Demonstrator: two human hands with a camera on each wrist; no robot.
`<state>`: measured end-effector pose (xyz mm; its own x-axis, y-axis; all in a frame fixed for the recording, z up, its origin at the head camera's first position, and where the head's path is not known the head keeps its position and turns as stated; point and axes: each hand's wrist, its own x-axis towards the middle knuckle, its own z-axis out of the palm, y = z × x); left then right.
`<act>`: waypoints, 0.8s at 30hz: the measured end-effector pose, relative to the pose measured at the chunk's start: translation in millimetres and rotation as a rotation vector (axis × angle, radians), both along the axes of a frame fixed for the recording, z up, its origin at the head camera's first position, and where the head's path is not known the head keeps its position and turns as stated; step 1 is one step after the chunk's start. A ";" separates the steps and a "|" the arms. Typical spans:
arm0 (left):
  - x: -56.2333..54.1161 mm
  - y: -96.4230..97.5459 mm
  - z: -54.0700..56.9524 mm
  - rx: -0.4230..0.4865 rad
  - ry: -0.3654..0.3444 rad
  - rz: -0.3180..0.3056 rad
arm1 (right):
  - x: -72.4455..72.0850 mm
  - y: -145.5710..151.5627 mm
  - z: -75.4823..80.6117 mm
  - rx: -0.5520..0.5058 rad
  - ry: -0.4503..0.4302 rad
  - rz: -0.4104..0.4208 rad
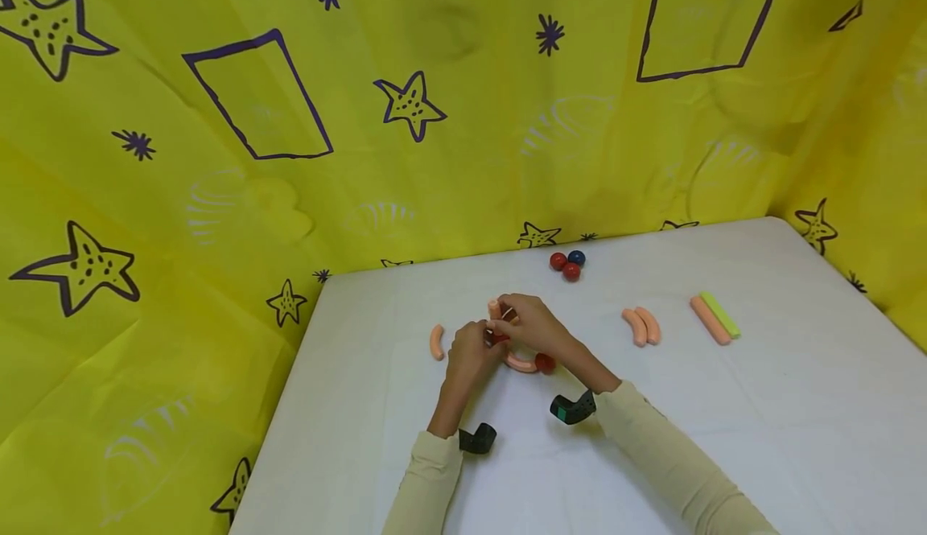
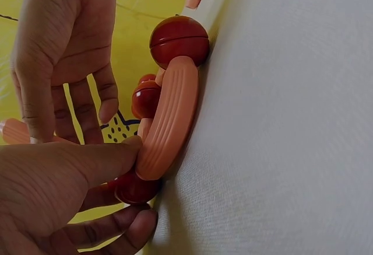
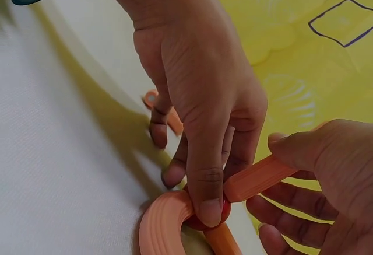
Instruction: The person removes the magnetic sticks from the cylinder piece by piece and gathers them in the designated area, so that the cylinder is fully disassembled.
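Note:
My left hand grips a red ball at one corner of a joined piece made of balls and ribbed sticks. From that ball a curved peach stick runs to another red ball, low by the table. A third red ball shows behind it. My right hand pinches a ribbed peach stick, which stands upward with its lower end at the gripped ball. In the right wrist view, my left thumb presses on that ball. An orange stick also meets it.
Left of my hands lies a loose curved stick. Two red balls and a blue ball sit at the back. To the right are two curved sticks, then straight peach and green sticks. A yellow patterned cloth hangs behind the table.

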<state>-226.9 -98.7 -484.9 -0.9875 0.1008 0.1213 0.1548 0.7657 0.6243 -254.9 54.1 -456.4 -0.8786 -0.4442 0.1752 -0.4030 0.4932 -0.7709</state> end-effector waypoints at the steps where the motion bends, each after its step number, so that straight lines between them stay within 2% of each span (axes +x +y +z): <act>1: -0.3 -0.3 -0.3 -0.001 -0.004 0.002 | 0.1 0.0 -0.6 0.003 -0.001 0.000; 5: -0.7 -2.1 -1.7 0.006 -0.023 0.007 | -0.3 -0.4 -4.8 0.007 -0.002 0.008; 14: 1.8 -5.2 -2.2 0.066 -0.039 -0.023 | 2.3 -0.2 -12.2 0.039 -0.001 -0.012; 24: -1.2 -3.8 2.4 0.108 -0.053 -0.021 | 2.4 3.8 -9.0 0.034 -0.021 -0.052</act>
